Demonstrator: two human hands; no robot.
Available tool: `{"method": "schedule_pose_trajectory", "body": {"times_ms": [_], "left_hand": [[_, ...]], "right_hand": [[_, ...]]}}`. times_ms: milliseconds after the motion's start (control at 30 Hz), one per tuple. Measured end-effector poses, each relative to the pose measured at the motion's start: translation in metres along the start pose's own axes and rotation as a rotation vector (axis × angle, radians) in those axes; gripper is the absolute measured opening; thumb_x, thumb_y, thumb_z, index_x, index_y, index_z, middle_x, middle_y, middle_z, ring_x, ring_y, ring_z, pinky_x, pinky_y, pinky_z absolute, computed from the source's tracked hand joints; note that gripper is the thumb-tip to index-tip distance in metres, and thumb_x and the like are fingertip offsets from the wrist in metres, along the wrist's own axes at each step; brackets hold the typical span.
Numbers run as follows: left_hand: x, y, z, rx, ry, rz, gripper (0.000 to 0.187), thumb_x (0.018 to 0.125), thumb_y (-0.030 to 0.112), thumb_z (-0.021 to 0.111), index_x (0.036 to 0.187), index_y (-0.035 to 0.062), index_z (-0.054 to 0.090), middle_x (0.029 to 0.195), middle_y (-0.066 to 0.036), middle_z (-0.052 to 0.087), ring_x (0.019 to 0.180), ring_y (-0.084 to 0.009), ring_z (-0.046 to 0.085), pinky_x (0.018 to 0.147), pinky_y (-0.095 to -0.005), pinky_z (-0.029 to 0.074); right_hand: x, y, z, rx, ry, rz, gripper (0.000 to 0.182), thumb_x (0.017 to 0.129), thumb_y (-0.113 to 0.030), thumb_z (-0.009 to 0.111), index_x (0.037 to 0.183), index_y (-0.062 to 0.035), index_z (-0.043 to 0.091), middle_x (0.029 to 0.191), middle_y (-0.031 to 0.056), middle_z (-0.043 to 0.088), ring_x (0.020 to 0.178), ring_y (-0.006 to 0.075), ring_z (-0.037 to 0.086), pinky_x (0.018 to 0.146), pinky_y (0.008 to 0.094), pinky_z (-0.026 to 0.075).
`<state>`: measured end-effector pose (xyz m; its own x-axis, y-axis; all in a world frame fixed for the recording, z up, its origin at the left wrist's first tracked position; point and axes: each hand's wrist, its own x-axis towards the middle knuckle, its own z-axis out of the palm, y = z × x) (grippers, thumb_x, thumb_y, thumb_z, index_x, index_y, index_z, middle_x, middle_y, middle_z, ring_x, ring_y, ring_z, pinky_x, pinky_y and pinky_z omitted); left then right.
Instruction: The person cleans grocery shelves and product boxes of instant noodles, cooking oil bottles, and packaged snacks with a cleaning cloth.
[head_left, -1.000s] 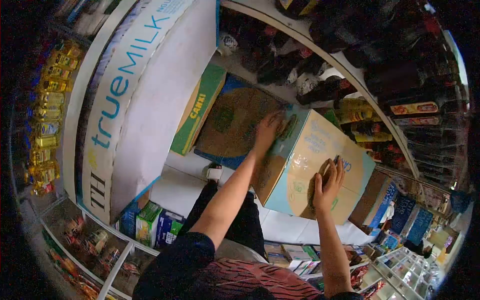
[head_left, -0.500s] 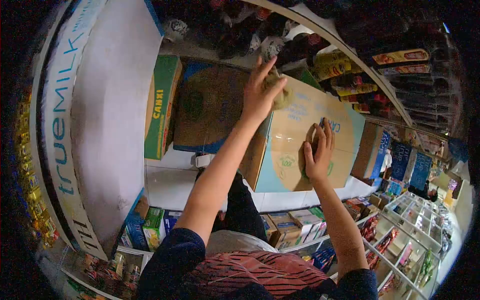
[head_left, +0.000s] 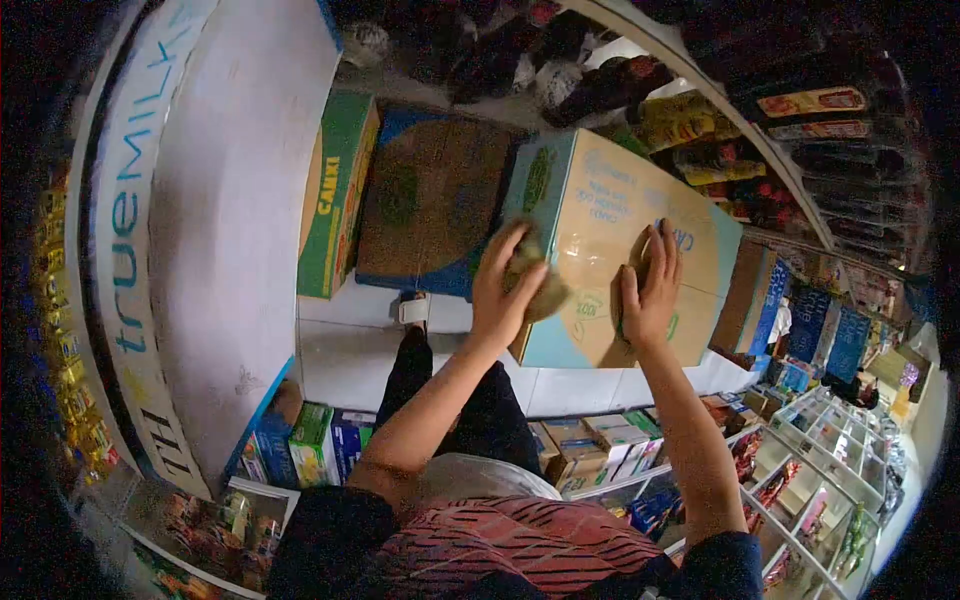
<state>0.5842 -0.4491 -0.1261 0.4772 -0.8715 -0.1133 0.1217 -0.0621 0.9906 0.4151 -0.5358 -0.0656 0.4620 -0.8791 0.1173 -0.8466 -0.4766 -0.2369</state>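
A large cardboard carton with light-blue edges and blue and green print stands in front of me. My left hand is at its left edge, closed around a bunched olive-brown cloth, which touches the carton near its corner. Fingers spread, my right hand lies flat on the carton's printed top and holds nothing else. Left of these, a brown and blue carton and a green CANXI carton stand side by side.
A white display unit lettered "true MILK" rises on the left. Shelves with yellow packs run along the upper right. More blue cartons and a glass display case are at the right. Small boxes line the shelf beside my legs.
My left hand with the cloth has come down along the carton's left edge, from the upper corner toward me. My right hand stays on top. The view has shifted slightly.
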Motion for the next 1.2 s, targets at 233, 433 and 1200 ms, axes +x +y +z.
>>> {"method": "schedule_pose_trajectory", "body": {"times_ms": [233, 433, 1200], "left_hand": [[0.081, -0.011, 0.015, -0.01, -0.032, 0.034, 0.04, 0.081, 0.026, 0.048, 0.114, 0.003, 0.047, 0.115, -0.018, 0.045, 0.107, -0.0299, 0.043, 0.09, -0.0378, 0.032], [0.015, -0.043, -0.001, 0.04, 0.045, -0.128, 0.04, 0.081, 0.023, 0.048, 0.117, 0.0039, 0.045, 0.116, -0.018, 0.044, 0.112, -0.0297, 0.038, 0.096, -0.0346, 0.027], [-0.064, -0.031, -0.009, -0.013, 0.123, -0.229, 0.045, 0.083, 0.025, 0.049, 0.117, -0.0025, 0.039, 0.113, -0.022, 0.042, 0.103, -0.0324, 0.044, 0.09, -0.036, 0.033]], "right_hand": [[-0.001, 0.0, 0.0, 0.041, 0.026, 0.009, 0.051, 0.075, -0.02, 0.051, 0.122, -0.0059, 0.037, 0.131, 0.0145, 0.03, 0.122, 0.0335, 0.024, 0.101, 0.0428, 0.016], [-0.003, -0.002, -0.002, 0.041, 0.005, 0.039, 0.051, 0.076, -0.023, 0.05, 0.122, -0.0059, 0.037, 0.131, 0.0148, 0.03, 0.122, 0.0332, 0.024, 0.101, 0.0424, 0.016], [-0.001, 0.0, 0.0, 0.045, 0.015, 0.012, 0.051, 0.076, -0.02, 0.05, 0.122, -0.0057, 0.037, 0.131, 0.0156, 0.03, 0.121, 0.034, 0.025, 0.101, 0.0433, 0.016]]}}
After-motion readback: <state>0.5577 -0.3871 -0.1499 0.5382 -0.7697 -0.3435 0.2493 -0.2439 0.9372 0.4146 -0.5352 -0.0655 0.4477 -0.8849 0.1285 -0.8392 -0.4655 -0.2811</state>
